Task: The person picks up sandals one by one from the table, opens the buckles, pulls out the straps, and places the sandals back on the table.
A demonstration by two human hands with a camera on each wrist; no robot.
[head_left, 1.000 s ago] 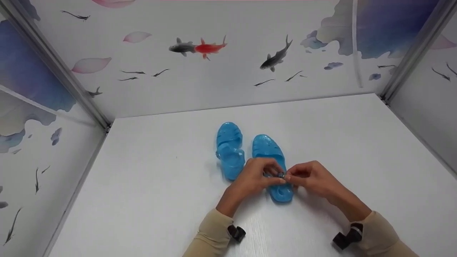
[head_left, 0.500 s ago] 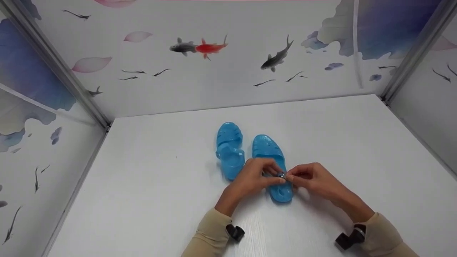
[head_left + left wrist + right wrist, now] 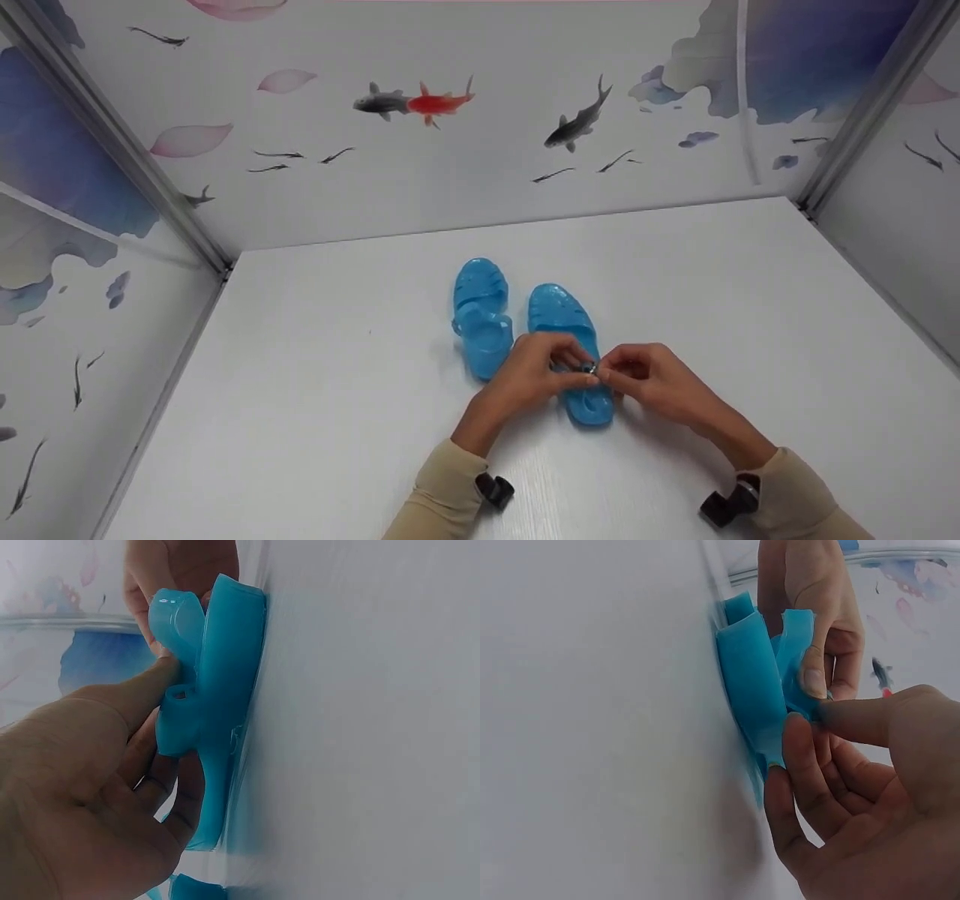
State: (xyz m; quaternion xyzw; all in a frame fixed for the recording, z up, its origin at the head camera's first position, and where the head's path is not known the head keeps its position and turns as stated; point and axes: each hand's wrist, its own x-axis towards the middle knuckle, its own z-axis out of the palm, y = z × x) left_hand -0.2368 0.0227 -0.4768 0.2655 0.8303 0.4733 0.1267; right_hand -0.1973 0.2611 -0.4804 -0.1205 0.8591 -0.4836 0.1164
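Two blue jelly sandals lie on the white table. Both hands are at the strap of the right sandal (image 3: 559, 307), near a small shiny buckle (image 3: 590, 368). My left hand (image 3: 536, 371) pinches the strap from the left, its thumb on top; the left wrist view shows that hand (image 3: 97, 780) against the blue strap (image 3: 178, 720). From the right, my right hand (image 3: 660, 379) pinches the strap end by the buckle, thumb and index finger together in the right wrist view (image 3: 885, 787). Fingertips partly hide the buckle.
The other blue sandal (image 3: 486, 337) stands just left of my left hand, toe pointing away. Behind the table (image 3: 315, 390) rises a white panel (image 3: 465, 172) printed with fish and petals; more panels stand at both sides.
The right hand's fingers shift very slightly around the strap end. The left hand and both sandals stay in place.
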